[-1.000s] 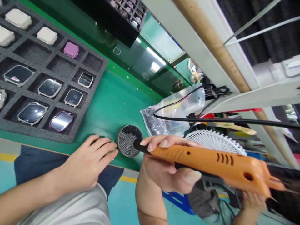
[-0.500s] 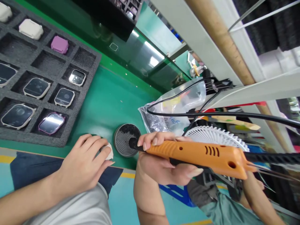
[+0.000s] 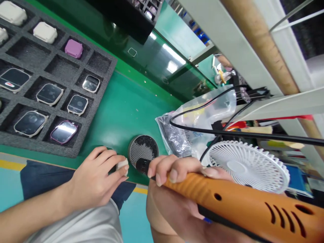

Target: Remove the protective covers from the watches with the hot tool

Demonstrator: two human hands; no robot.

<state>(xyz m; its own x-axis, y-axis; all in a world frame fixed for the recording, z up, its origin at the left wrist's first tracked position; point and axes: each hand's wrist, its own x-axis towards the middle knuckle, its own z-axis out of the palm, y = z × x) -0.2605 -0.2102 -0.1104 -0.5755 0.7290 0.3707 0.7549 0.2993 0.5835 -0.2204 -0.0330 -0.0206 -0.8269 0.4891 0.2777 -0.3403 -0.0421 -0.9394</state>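
Observation:
My right hand (image 3: 182, 189) is wrapped round an orange electric screwdriver (image 3: 243, 202). The tool's black nose reaches over a round dark dish (image 3: 129, 148), whose dotted surface has small black screws along its far side. Whether the bit touches a screw is hidden. On the green tabletop's near edge, my left hand (image 3: 97, 177) closes round a small white watch case (image 3: 122, 166), mostly covered by the fingers. The dish stands just right of that case.
A grey foam tray (image 3: 83, 130) with watch cases in its compartments lies at left. Behind the dish are a clear plastic bag (image 3: 182, 135) and a white fan (image 3: 243, 165). A black cable (image 3: 253, 133) crosses at right beside a metal frame (image 3: 253, 50).
The screwdriver has tilted, its rear end coming lower and nearer to me, while its nose stays over the dish. My left hand keeps the watch case; the view has shifted slightly.

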